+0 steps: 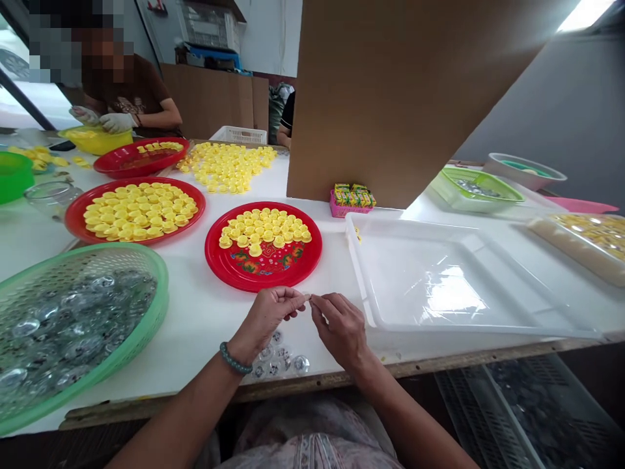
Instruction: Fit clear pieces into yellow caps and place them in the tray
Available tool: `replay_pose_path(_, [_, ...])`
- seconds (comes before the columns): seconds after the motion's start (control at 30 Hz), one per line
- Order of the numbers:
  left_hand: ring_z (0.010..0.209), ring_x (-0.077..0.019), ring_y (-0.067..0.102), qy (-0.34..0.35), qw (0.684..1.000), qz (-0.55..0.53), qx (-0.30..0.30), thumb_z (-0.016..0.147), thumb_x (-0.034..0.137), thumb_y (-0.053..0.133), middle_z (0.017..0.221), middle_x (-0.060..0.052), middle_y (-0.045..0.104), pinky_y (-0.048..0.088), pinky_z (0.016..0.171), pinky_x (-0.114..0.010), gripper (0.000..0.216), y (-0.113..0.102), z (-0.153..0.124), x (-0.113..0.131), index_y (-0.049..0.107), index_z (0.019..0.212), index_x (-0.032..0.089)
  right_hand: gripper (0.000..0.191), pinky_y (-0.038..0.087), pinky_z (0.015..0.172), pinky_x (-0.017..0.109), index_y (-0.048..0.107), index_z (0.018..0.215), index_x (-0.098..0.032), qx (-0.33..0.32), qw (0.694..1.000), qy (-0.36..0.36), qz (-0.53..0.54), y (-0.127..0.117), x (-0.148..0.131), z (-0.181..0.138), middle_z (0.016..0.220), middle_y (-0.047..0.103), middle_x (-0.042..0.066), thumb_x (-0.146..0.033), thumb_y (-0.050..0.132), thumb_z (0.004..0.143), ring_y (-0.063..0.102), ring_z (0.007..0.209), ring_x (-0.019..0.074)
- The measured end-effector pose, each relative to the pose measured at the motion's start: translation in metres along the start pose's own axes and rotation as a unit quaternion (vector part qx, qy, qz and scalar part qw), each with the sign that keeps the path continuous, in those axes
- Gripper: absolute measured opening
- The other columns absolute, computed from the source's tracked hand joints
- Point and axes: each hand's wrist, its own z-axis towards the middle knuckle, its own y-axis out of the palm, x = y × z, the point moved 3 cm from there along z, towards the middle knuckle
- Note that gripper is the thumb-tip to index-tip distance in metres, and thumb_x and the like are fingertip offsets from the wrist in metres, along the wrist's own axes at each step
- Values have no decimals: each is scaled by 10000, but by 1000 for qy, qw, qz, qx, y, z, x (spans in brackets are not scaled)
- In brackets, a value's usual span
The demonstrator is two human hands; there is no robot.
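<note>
My left hand (273, 314) and my right hand (340, 324) meet over the near side of the table, each closed in a pinch. Between the fingertips is something tiny and pale, too small to name. Just beyond them sits a red plate (261, 281) with a flower pattern, its far half covered by small round yellow pieces (266, 228). Below my hands, several clear round discs (301, 365) with dark marks lie near the table's edge. At the left, a green mesh basket (159, 286) holds many similar clear pieces (78, 326).
A shallow white tray (415, 260) stands to the right. Another red plate (202, 212) of yellow pieces is at left, with a yellow pile (227, 166) behind. A pink basket (349, 210) holds small packets beside a tall cardboard panel (390, 98). A gloved co-worker (141, 98) sits across.
</note>
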Motion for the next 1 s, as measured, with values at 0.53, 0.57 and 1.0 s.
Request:
replay_pose_path(0.53, [755, -127, 552, 22, 989, -139, -43, 676, 210, 753, 823, -49, 658, 402, 654, -202, 214, -5, -18, -10, 683, 862, 131, 311, 501, 675, 265, 619, 1076, -199, -107, 917, 200, 330, -7, 2, -11, 866, 663, 35, -285, 670, 781, 589, 724, 135])
replay_pose_path(0.57, [746, -121, 549, 32, 990, -132, -44, 674, 206, 756, 806, -36, 654, 404, 651, -197, 205, -5, -19, -10, 682, 852, 137, 244, 501, 685, 269, 645, 1006, -195, -125, 888, 232, 376, -5, 2, -12, 858, 672, 37, -301, 663, 787, 599, 738, 141])
replay_pose_path(1.0, [687, -129, 590, 136, 976, 172, -7, 784, 219, 637, 744, 2, 669, 447, 633, -209, 62, 3, -33, -2, 664, 827, 185, 130, 476, 710, 249, 690, 888, -210, -136, 916, 136, 353, -13, 4, -6, 823, 648, 30, -206, 562, 863, 610, 772, 133])
